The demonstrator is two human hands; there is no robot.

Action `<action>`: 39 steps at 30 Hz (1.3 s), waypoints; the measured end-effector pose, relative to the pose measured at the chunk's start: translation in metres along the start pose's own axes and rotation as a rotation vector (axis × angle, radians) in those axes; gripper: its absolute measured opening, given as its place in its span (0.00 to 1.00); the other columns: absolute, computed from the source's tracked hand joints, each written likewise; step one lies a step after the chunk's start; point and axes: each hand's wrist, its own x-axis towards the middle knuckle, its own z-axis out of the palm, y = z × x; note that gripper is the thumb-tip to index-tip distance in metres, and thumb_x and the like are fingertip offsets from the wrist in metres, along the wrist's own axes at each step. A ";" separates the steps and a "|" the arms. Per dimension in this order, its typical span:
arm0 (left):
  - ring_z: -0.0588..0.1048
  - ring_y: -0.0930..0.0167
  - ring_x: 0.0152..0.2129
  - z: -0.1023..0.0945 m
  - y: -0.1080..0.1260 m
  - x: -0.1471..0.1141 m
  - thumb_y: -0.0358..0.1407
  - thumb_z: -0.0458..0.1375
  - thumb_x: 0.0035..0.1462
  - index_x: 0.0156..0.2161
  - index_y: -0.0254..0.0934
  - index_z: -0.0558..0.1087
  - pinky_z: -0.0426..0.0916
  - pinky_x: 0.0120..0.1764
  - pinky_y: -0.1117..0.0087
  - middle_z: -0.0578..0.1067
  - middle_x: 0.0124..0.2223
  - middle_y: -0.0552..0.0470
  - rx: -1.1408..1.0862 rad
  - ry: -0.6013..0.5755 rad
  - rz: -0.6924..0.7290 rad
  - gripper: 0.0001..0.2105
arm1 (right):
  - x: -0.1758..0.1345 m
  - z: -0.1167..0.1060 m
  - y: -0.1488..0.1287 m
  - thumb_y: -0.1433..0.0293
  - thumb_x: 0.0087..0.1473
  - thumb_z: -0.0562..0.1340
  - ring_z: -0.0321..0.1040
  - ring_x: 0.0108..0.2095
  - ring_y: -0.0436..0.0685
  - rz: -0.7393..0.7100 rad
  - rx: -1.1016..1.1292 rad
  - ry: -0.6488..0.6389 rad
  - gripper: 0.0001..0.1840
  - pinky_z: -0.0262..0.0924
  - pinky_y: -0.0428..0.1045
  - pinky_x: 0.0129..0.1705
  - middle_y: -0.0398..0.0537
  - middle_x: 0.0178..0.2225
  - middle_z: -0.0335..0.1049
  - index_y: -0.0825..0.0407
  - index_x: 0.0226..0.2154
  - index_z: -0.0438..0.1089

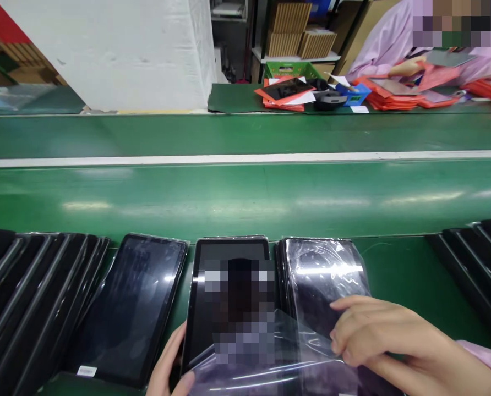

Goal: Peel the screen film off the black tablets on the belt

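A tablet with a dark, glossy screen (204, 316) stands in front of me, and my left hand (167, 366) grips its lower left edge between thumb and fingers. Clear plastic film (254, 377) stretches over its lower part towards the right. My right hand (394, 335) has its fingers closed on the film's right end, above a stack of film-wrapped tablets (323, 275). To the left, another dark tablet (125, 308) leans, with a small white label (87, 371) at its bottom edge. The front of the held tablet is cut off by the frame.
Rows of overlapping tablets lean at the far left (34, 308) and far right (468, 280). Beyond runs a green belt (245, 192) with a white strip. Across it are red sleeves (394, 96), a blue bin (356, 94), a white pillar (125, 55) and a co-worker in a pink sleeve (380, 41).
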 end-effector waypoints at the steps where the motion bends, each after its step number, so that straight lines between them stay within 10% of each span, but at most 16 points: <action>1: 0.66 0.54 0.60 -0.001 -0.002 0.001 0.50 0.57 0.57 0.61 0.46 0.68 0.66 0.60 0.53 0.72 0.60 0.50 0.004 0.007 -0.010 0.27 | -0.003 0.002 -0.002 0.81 0.59 0.59 0.77 0.37 0.47 0.007 0.001 -0.004 0.15 0.62 0.48 0.59 0.35 0.37 0.78 0.44 0.40 0.71; 8: 0.65 0.53 0.61 -0.010 -0.025 0.005 0.47 0.62 0.54 0.58 0.44 0.72 0.62 0.61 0.51 0.71 0.61 0.47 -0.058 -0.047 -0.061 0.26 | -0.002 0.008 -0.025 0.78 0.61 0.59 0.77 0.38 0.48 -0.031 -0.048 -0.023 0.13 0.61 0.49 0.60 0.38 0.38 0.78 0.46 0.43 0.72; 16: 0.58 0.54 0.65 -0.003 0.001 0.014 0.50 0.60 0.56 0.66 0.38 0.58 0.59 0.63 0.56 0.61 0.68 0.44 -0.118 -0.087 -0.031 0.37 | 0.073 0.003 -0.038 0.76 0.58 0.61 0.77 0.33 0.49 -0.114 -0.160 0.249 0.08 0.70 0.42 0.38 0.39 0.33 0.78 0.52 0.40 0.75; 26: 0.64 0.53 0.61 0.000 0.010 0.017 0.49 0.62 0.54 0.63 0.38 0.65 0.66 0.58 0.55 0.67 0.64 0.41 -0.160 -0.009 0.002 0.34 | 0.162 0.019 -0.019 0.84 0.52 0.60 0.75 0.23 0.54 0.121 0.017 0.144 0.15 0.70 0.49 0.30 0.42 0.21 0.74 0.58 0.42 0.74; 39: 0.64 0.56 0.62 0.000 0.016 0.020 0.49 0.62 0.53 0.63 0.37 0.66 0.67 0.58 0.59 0.68 0.63 0.43 -0.149 -0.016 0.048 0.34 | 0.182 0.031 0.010 0.86 0.56 0.60 0.77 0.27 0.53 0.373 0.388 0.298 0.11 0.76 0.48 0.33 0.45 0.24 0.74 0.56 0.34 0.73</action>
